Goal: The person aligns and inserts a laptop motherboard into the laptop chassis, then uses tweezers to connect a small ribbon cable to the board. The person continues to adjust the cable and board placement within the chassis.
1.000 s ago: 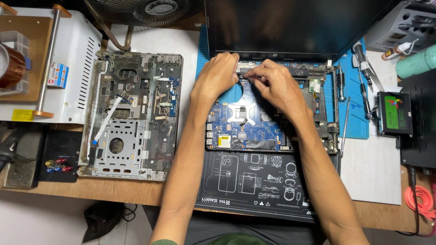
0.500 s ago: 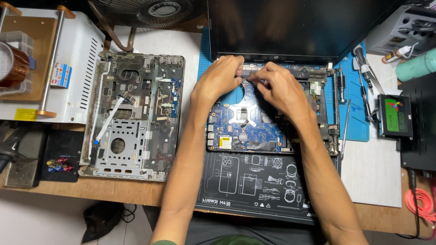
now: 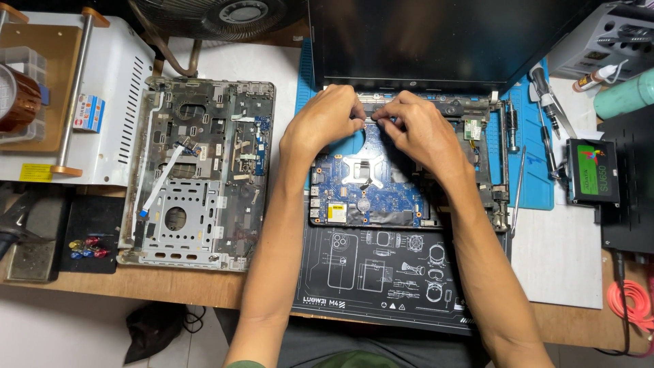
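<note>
Barely anything has shifted: left hand (image 3: 325, 117) and right hand (image 3: 417, 129) stay pinched together at the laptop's hinge strip (image 3: 443, 105) above the blue motherboard (image 3: 364, 184). Whatever small part the curled fingertips grip is hidden, so the same fiddly step seems ongoing.

A wooden workbench (image 3: 170, 289) runs across the room, its front edge bare and brown; below it a pale floor (image 3: 61, 334) shows, with a dark bundle (image 3: 153, 327) lying on it; a fan (image 3: 218, 13) stands at the back of the bench, its grille dark; a white sheet (image 3: 565, 259) covers the right part of the top; an orange cable (image 3: 630, 307) coils near the right edge; the light is even and soft, shadows faint.
</note>
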